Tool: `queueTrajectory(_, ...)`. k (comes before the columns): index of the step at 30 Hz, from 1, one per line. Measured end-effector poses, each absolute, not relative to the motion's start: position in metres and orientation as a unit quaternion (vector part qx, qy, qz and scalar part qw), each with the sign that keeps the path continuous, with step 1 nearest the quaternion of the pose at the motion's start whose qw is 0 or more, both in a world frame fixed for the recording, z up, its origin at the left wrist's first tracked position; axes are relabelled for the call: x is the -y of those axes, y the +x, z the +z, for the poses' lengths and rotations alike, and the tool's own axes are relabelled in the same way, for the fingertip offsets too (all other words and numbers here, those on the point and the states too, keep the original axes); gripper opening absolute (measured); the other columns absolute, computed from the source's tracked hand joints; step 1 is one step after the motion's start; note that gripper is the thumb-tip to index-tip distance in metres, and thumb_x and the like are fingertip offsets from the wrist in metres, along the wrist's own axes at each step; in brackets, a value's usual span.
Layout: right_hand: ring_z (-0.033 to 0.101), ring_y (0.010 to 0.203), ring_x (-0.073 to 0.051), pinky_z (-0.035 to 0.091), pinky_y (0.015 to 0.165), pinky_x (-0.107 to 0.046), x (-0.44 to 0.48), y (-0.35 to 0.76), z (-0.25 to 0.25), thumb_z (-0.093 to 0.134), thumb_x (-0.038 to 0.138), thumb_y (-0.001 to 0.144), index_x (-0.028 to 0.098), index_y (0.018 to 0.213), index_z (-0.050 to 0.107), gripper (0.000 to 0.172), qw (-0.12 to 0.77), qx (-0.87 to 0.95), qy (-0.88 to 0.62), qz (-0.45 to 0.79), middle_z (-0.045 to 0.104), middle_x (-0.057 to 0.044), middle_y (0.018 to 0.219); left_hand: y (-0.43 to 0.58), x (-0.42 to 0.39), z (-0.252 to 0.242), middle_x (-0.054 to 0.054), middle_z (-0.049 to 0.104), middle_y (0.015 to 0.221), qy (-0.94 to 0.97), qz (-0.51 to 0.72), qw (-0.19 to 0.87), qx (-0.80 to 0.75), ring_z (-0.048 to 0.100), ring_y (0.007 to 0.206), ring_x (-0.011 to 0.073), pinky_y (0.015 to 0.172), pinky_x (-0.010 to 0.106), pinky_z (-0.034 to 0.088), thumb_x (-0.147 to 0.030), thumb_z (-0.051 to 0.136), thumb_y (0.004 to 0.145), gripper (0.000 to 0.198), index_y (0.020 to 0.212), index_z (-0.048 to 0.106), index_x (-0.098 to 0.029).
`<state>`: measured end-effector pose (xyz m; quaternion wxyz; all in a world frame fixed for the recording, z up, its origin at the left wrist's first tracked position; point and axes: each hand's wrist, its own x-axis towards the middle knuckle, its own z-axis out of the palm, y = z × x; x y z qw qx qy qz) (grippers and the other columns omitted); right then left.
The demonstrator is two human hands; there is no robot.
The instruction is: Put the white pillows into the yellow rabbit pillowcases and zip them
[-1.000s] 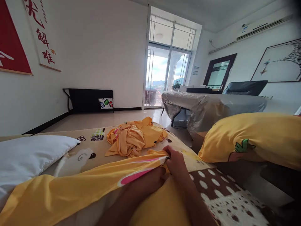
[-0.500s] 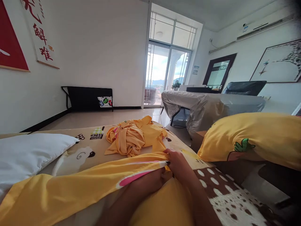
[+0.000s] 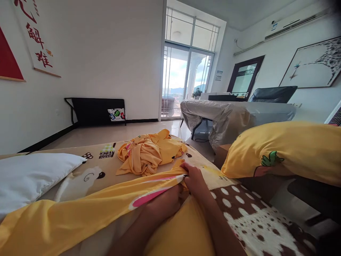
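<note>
The grip of the right hand (image 3: 195, 179) pinches the corner hem of the yellow cover (image 3: 80, 213), which lies stretched across the bed (image 3: 112, 167) — the left hand (image 3: 163, 204) sits just under that hem, fingers hidden, so I cannot tell its hold. This looks like squaring up the corner; the next move calls for both hands firm on the hem.

Both forearms reach forward — left hand (image 3: 165, 204) and right hand (image 3: 194, 179) meet, fingers (image 3: 186, 169) pinched closed
</note>
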<state>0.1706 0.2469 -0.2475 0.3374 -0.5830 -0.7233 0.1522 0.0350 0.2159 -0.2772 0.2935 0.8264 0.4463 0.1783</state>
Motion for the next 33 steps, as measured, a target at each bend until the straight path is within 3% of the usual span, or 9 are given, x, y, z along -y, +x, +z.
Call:
queueTrajectory(4, 0.056, 0.073, -0.016, 0.035, 0.066, -0.021, -0.25, 0.171, -0.251, 0.039, 0.005, 0.05, 0.02, 0.078, 0.053, 0.034, 0.338, 0.722, -0.581, 0.164, 0.065, -0.001, 0.077, 0.035, -0.213, -0.272, 0.01, 0.06, 0.111, 0.828, 0.167, 0.236, -0.48, 0.05, 0.107, 0.0253, 0.102, 0.042, 0.033, -0.017, 0.047, 0.078, 0.017, 0.092, 0.057, -0.019)
queueTrajectory(14, 0.056, 0.083, -0.018, 0.033, 0.07, -0.023, -0.248, 0.176, -0.251, 0.045, 0.0, 0.054, 0.015, 0.081, 0.063, 0.036, 0.247, 0.738, -0.625, 0.066, 0.066, -0.008, 0.089, 0.033, -0.204, -0.256, 0.009, 0.065, 0.105, 0.811, 0.111, 0.251, -0.517, 0.056, 0.098, 0.0244, 0.095, 0.039, 0.039, -0.015, 0.045, 0.08, 0.024, 0.099, 0.06, -0.019)
queueTrajectory(21, 0.057, 0.079, -0.017, 0.035, 0.07, -0.022, -0.247, 0.176, -0.246, 0.043, 0.003, 0.051, 0.019, 0.079, 0.065, 0.039, 0.29, 0.735, -0.602, 0.119, 0.068, -0.003, 0.079, 0.033, -0.209, -0.263, 0.007, 0.067, 0.095, 0.863, 0.119, 0.218, -0.439, 0.059, 0.086, 0.0219, 0.087, 0.036, 0.043, -0.017, 0.048, 0.078, 0.018, 0.088, 0.062, -0.019)
queueTrajectory(27, 0.057, 0.078, -0.018, 0.034, 0.07, -0.022, -0.25, 0.177, -0.25, 0.041, 0.005, 0.052, 0.017, 0.077, 0.068, 0.039, 0.29, 0.74, -0.597, 0.11, 0.07, -0.006, 0.08, 0.032, -0.21, -0.263, 0.008, 0.068, 0.1, 0.881, 0.133, 0.221, -0.397, 0.061, 0.087, 0.0224, 0.083, 0.034, 0.046, -0.013, 0.045, 0.077, 0.021, 0.086, 0.063, -0.018)
queueTrajectory(33, 0.058, 0.078, -0.018, 0.035, 0.07, -0.022, -0.247, 0.176, -0.248, 0.042, 0.006, 0.052, 0.018, 0.083, 0.071, 0.045, 0.315, 0.738, -0.582, 0.131, 0.071, -0.005, 0.083, 0.032, -0.209, -0.263, 0.01, 0.064, 0.11, 0.896, 0.131, 0.186, -0.381, 0.059, 0.099, 0.0266, 0.092, 0.039, 0.044, -0.015, 0.047, 0.077, 0.019, 0.086, 0.063, -0.018)
